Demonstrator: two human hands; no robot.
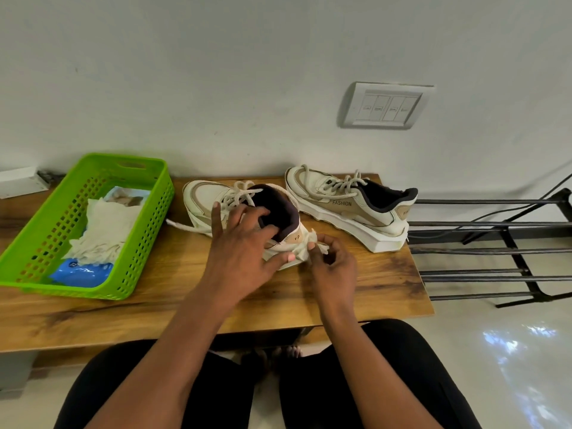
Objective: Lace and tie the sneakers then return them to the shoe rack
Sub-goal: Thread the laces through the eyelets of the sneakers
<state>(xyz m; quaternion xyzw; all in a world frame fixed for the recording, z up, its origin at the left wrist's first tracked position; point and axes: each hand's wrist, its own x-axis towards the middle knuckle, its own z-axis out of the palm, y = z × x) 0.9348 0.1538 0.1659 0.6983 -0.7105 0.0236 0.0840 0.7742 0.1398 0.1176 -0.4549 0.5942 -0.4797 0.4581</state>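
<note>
A single wide-angle view looked forward and down from the person's head, close over a wooden table (383, 292) set against a wall (216, 72). The table filled the middle, the wall ran toward 12 o'clock, and the person's lap lay at 6 o'clock.

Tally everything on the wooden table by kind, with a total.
Sneakers: 2, one under the hands, one lying beside it
Green basket: 1
White cloth in basket: 1
Blue packet in basket: 1
Total: 5
</note>
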